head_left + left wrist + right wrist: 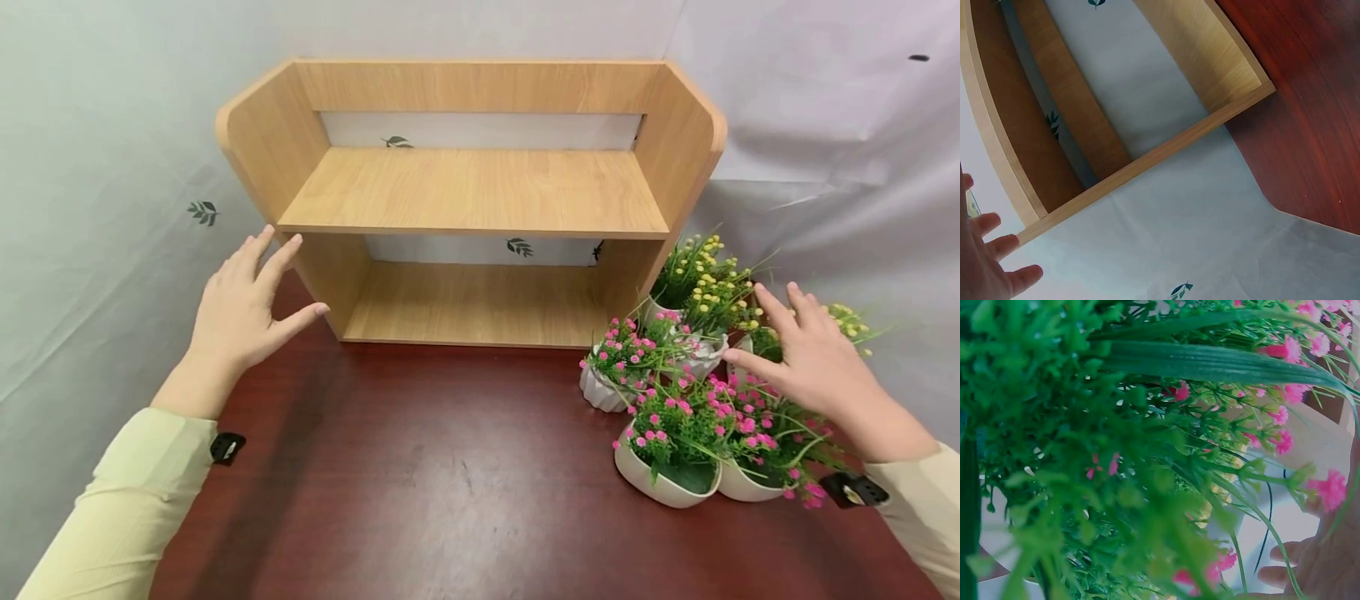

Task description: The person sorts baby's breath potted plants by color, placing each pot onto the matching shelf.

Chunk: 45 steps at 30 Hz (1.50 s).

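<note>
My left hand (238,310), fingers spread and holding nothing, hovers beside the left panel of a light wooden two-tier shelf (472,192). In the left wrist view its fingers (1004,247) overlap the shelf's edge. Over on the right, my right hand (813,358) is spread above a cluster of potted artificial flowers, its thumb near a white pot. Pink flowers (678,417) in white pots stand at the front of the cluster. Yellow flowers (712,283) stand behind them, by the shelf's right side. Green leaves (1085,456) fill most of the right wrist view, partly hiding that hand.
The shelf stands on a dark red wooden table (420,467) against a pale wall covering (112,125) with leaf prints. A small pink-flowered pot (603,387) sits close to the shelf's front right corner. Both wrists wear small black cameras.
</note>
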Motion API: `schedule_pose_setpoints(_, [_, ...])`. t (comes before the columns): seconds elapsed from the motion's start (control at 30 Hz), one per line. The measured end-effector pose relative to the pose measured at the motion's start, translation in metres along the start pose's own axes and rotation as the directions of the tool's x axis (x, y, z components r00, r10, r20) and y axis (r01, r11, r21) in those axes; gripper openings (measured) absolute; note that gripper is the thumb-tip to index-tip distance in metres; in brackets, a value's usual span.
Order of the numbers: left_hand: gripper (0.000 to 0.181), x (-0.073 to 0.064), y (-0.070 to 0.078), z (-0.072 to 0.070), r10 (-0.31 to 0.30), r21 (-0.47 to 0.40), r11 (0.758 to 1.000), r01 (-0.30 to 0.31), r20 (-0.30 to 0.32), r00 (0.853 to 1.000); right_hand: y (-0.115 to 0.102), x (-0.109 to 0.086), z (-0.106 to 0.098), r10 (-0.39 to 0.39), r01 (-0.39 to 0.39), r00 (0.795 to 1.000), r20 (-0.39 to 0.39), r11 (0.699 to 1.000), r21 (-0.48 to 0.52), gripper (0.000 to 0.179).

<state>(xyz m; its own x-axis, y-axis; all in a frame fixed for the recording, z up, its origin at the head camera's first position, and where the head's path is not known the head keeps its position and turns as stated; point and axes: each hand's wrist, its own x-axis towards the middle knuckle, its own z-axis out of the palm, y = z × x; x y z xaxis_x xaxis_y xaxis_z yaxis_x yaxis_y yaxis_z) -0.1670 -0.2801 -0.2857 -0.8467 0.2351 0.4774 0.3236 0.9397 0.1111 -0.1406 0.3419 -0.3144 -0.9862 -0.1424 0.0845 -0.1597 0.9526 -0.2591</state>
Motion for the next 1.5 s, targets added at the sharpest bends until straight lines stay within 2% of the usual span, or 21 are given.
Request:
schedule_pose_setpoints(0.13, [0.087,0.003,0.001,0.002,0.012,-0.005,1.000,-0.012,-0.109,0.994,0.002,-0.004,-0.004,0.008,-0.008,0.999,-0.034,1.000,0.010,0.088])
schedule_pose_setpoints(0.3, [0.089,0.006,0.000,0.002,-0.036,-0.032,0.999,0.030,-0.209,0.977,0.007,-0.006,-0.005,0.022,-0.020,0.999,-0.050,0.999,0.040,0.085])
schedule_pose_setpoints(0.37, [0.089,0.008,-0.001,0.001,-0.050,-0.044,0.998,0.040,-0.240,0.970,0.009,-0.007,-0.005,0.025,-0.021,0.998,-0.065,0.998,0.058,0.083])
schedule_pose_setpoints(0.53, [0.088,0.014,-0.001,0.003,-0.028,-0.047,0.999,0.013,-0.334,0.942,0.015,-0.013,-0.004,0.013,0.004,0.989,-0.148,0.993,0.119,0.074])
schedule_pose_setpoints(0.6, [0.086,0.017,-0.001,0.004,-0.039,-0.060,0.998,0.018,-0.361,0.932,0.018,-0.017,-0.004,0.015,0.011,0.983,-0.182,0.990,0.141,0.069])
schedule_pose_setpoints(0.7, [0.078,0.019,-0.002,0.005,-0.088,-0.094,0.994,0.055,-0.390,0.916,0.022,-0.021,-0.004,0.045,-0.012,0.976,-0.214,0.988,0.153,0.062])
schedule_pose_setpoints(0.87, [0.065,0.025,-0.004,0.008,-0.182,-0.153,0.980,0.129,-0.417,0.890,0.028,-0.028,-0.002,0.125,-0.101,0.969,-0.214,0.987,0.122,0.058])
schedule_pose_setpoints(1.0, [0.061,0.032,-0.005,0.011,-0.244,-0.219,0.962,0.162,-0.425,0.872,0.034,-0.036,0.002,0.136,-0.119,0.972,-0.192,0.988,0.096,0.055])
schedule_pose_setpoints(1.07, [0.061,0.038,-0.005,0.014,-0.269,-0.254,0.951,0.173,-0.417,0.868,0.038,-0.042,0.004,0.139,-0.128,0.972,-0.188,0.989,0.072,0.052])
schedule_pose_setpoints(1.2, [0.061,0.047,-0.008,0.018,-0.320,-0.295,0.931,0.216,-0.374,0.870,0.043,-0.052,0.010,0.139,-0.140,0.974,-0.180,0.990,0.010,0.040])
schedule_pose_setpoints(1.3, [0.060,0.050,-0.011,0.018,-0.408,-0.356,0.888,0.291,-0.318,0.856,0.043,-0.055,0.015,0.118,-0.123,0.978,-0.170,0.992,-0.017,0.030])
schedule_pose_setpoints(1.4, [0.059,0.052,-0.015,0.018,-0.494,-0.434,0.824,0.365,-0.234,0.837,0.043,-0.056,0.017,0.112,-0.115,0.982,-0.153,0.993,-0.012,0.024])
schedule_pose_setpoints(1.43, [0.059,0.053,-0.016,0.018,-0.511,-0.453,0.806,0.381,-0.208,0.834,0.044,-0.057,0.018,0.111,-0.114,0.982,-0.154,0.993,-0.008,0.023])
schedule_pose_setpoints(1.5, [0.058,0.057,-0.016,0.020,-0.524,-0.475,0.785,0.396,-0.171,0.834,0.047,-0.061,0.019,0.126,-0.127,0.980,-0.151,0.992,0.003,0.022])
